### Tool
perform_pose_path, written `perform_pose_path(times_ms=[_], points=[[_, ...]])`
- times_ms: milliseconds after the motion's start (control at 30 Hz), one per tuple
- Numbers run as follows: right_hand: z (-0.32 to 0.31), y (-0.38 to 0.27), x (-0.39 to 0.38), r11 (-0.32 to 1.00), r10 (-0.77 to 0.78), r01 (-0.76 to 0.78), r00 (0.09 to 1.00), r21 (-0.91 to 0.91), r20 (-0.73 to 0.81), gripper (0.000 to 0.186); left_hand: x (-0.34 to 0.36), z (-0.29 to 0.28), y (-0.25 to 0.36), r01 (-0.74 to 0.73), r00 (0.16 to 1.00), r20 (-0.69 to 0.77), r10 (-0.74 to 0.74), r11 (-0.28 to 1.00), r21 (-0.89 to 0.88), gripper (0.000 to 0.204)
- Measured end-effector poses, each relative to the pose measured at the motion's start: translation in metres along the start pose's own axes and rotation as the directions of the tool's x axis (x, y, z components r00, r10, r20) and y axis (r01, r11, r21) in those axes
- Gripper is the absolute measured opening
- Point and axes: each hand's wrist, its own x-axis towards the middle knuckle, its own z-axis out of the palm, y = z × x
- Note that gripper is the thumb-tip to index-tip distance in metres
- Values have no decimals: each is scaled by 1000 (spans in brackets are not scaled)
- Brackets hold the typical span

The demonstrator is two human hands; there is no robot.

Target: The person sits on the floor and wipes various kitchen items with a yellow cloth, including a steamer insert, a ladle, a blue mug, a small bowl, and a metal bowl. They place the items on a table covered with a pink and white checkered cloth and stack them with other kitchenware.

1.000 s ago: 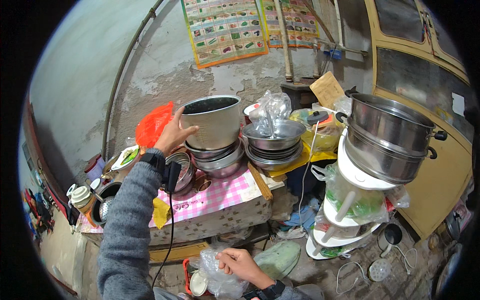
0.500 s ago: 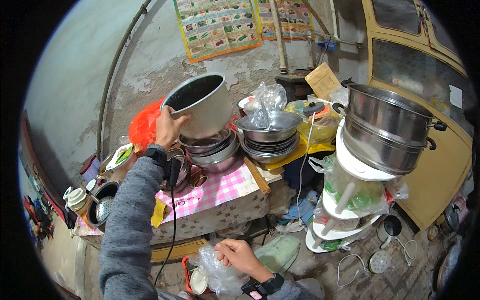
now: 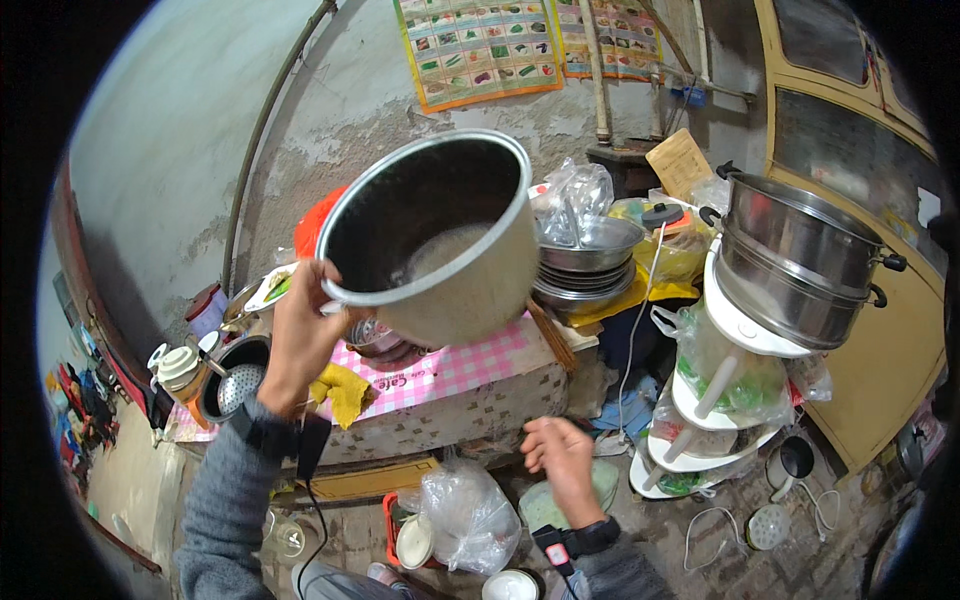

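Since the earlier frames the pot (image 3: 435, 235) has come up off the stack of bowls on the table and now sits close to the camera, tilted so its dark inside faces the view. It was upright on the stack a second ago.

Pot: round, deep, pale metal wall, thin rolled rim, dark inner coating with a whitish patch near the bottom. It hangs in the air above the pink checked cloth (image 3: 450, 365).

Left hand (image 3: 300, 335): clamped on the pot's rim at its lower left, fingers wrapped over the edge, dark watch on the wrist.
Right hand (image 3: 560, 460): low, holding nothing, fingers loosely spread, just beside a clear plastic bag (image 3: 465, 515) on the floor. Well apart from the left hand.

Packages and signs, big to small:
- Two wall charts (image 3: 480, 45) top centre, rectangular, grids of small coloured pictures, orange border.
- Steel steamer pot (image 3: 800, 260) right, on a white tiered rack holding bagged greens (image 3: 730, 375).
- Stacked steel bowls (image 3: 585, 270) behind the pot, clear bags on top.
- Yellow rag (image 3: 345, 390) on the cloth.
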Motion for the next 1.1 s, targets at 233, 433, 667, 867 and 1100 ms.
perform_pose_path(times_ms=[233, 433, 667, 867, 1100], points=[[-38, -25, -5, 999, -43, 36, 984, -39, -173, 39, -119, -9, 11, -80, 988, 151, 39, 957, 280, 41], [-49, -31, -12, 999, -27, 21, 990, -45, -136, 44, -164, -4, -2, -244, 941, 308, 137, 909, 339, 45], [-46, -38, -18, 909, -167, 128, 984, -397, -65, 36, -184, 0, -15, -241, 888, 454, 67, 910, 336, 46], [-54, -38, -26, 846, -171, 197, 980, -496, 97, 32, -193, 5, -26, -298, 857, 503, 111, 903, 310, 47], [-78, -39, -36, 839, 116, -10, 980, -544, 162, 27, -208, 27, -44, -133, 823, 566, -44, 954, 267, 45]])
